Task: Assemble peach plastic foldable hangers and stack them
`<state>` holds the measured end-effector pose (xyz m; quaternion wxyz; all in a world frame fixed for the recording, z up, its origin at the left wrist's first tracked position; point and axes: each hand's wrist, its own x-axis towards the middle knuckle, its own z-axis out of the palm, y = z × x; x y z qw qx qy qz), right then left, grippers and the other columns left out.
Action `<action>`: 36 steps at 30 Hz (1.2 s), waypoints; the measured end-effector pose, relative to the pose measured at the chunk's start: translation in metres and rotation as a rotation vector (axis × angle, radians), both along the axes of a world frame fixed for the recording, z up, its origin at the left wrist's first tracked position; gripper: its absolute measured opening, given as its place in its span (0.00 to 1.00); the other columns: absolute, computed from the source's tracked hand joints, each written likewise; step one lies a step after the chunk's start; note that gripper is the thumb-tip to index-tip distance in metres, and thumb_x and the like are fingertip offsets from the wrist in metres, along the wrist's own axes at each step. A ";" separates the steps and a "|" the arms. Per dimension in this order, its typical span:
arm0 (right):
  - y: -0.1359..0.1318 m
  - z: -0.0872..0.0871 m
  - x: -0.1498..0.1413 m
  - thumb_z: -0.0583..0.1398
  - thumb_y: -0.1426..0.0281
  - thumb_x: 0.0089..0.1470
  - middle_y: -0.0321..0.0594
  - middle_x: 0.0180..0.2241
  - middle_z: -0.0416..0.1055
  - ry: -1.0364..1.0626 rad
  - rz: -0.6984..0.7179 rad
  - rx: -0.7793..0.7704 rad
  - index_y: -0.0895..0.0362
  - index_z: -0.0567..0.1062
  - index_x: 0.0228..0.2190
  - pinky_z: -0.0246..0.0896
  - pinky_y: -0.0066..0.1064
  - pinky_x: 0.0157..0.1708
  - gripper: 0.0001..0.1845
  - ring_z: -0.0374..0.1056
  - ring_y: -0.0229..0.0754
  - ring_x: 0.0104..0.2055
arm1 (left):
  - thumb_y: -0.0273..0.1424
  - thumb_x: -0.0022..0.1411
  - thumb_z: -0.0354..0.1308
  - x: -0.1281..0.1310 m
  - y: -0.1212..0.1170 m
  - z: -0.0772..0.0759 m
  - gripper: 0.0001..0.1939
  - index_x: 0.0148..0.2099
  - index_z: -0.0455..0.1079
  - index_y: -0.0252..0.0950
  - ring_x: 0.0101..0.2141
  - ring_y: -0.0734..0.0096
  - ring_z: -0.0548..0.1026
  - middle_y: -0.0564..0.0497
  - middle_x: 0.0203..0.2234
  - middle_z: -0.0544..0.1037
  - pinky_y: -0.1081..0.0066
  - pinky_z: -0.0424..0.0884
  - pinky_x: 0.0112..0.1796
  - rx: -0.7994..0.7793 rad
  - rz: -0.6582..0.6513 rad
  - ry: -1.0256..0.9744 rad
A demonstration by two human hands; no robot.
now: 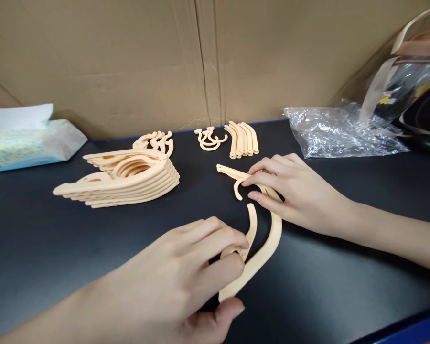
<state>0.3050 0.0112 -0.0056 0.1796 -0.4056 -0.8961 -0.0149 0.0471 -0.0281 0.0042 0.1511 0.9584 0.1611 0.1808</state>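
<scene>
A cream plastic clothes hanger (270, 241) lies on the black table with its curved middle facing right, between my two hands. My left hand (204, 258) has its fingers curled over the near arm, beside a curved inner piece (252, 222); its thumb is by the near end. My right hand (277, 188) pinches the far arm from above. Close to its fingertips a small curved prong (238, 189) sticks out; I cannot tell whether it is joined to the hanger. The grasped parts are partly hidden under the fingers.
Left of my hands lies a stack of matching hangers (136, 184). Behind are loose hooks (211, 138), further curved pieces (155, 141) and a row of short bars (241, 138). A tissue pack (32, 138), a clear plastic bag (337, 131) and a transparent bag (401, 91) flank them before cardboard (129, 62).
</scene>
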 end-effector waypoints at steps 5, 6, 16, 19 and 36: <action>0.000 0.000 0.000 0.55 0.67 0.66 0.43 0.45 0.74 0.000 0.005 0.001 0.55 0.77 0.45 0.54 0.40 0.46 0.12 0.69 0.46 0.45 | 0.24 0.61 0.55 -0.001 0.000 0.001 0.03 0.39 0.68 0.35 0.39 0.67 0.73 0.48 0.41 0.76 0.70 0.73 0.42 -0.008 -0.032 0.009; 0.000 0.000 0.000 0.55 0.67 0.66 0.43 0.45 0.75 -0.001 0.006 0.005 0.56 0.77 0.45 0.54 0.40 0.46 0.12 0.69 0.46 0.44 | 0.23 0.61 0.55 -0.001 0.001 0.001 0.04 0.40 0.68 0.35 0.40 0.67 0.73 0.48 0.42 0.77 0.70 0.73 0.43 -0.003 -0.031 0.006; -0.001 0.002 -0.001 0.56 0.68 0.66 0.44 0.45 0.75 0.000 0.017 0.015 0.57 0.78 0.44 0.55 0.42 0.47 0.12 0.68 0.47 0.46 | 0.16 0.59 0.51 0.006 0.004 0.003 0.16 0.47 0.69 0.33 0.41 0.68 0.74 0.48 0.42 0.76 0.71 0.72 0.43 -0.014 0.006 -0.011; -0.002 0.003 -0.001 0.55 0.69 0.66 0.46 0.46 0.74 0.010 0.044 0.003 0.57 0.78 0.44 0.56 0.42 0.49 0.12 0.68 0.47 0.48 | 0.15 0.58 0.49 0.003 0.004 0.002 0.19 0.49 0.68 0.34 0.44 0.68 0.73 0.48 0.45 0.75 0.72 0.71 0.45 -0.042 0.019 0.003; -0.005 0.004 -0.004 0.55 0.70 0.66 0.46 0.45 0.75 0.071 0.132 0.030 0.59 0.78 0.45 0.57 0.44 0.53 0.13 0.69 0.47 0.49 | 0.27 0.68 0.53 -0.001 0.015 -0.010 0.05 0.45 0.62 0.39 0.26 0.74 0.68 0.59 0.26 0.64 0.74 0.63 0.28 0.147 0.542 -0.044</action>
